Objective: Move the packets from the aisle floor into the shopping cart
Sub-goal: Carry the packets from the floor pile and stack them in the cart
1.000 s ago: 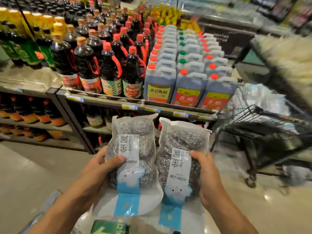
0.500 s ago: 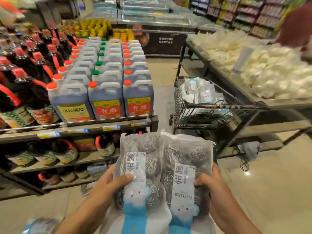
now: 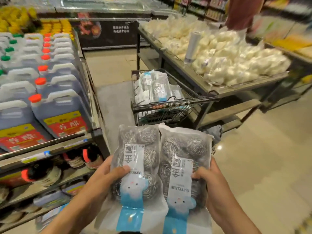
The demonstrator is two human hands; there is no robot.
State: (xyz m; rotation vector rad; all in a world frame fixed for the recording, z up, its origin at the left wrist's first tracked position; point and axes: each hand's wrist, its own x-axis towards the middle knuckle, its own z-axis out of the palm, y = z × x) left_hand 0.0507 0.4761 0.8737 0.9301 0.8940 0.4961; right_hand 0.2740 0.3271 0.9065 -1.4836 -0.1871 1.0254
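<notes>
Two packets of steel scourers are held side by side, touching along their long edges, in front of the person and above the aisle floor. The left hand grips the left packet, with the thumb pressed on its white label. The right hand grips the right packet at its right edge, thumb on the front. The shopping cart stands ahead, beside the corner of a display table of white bags, and already has similar packets inside. Jugs with orange caps fill the shelf at the left.
</notes>
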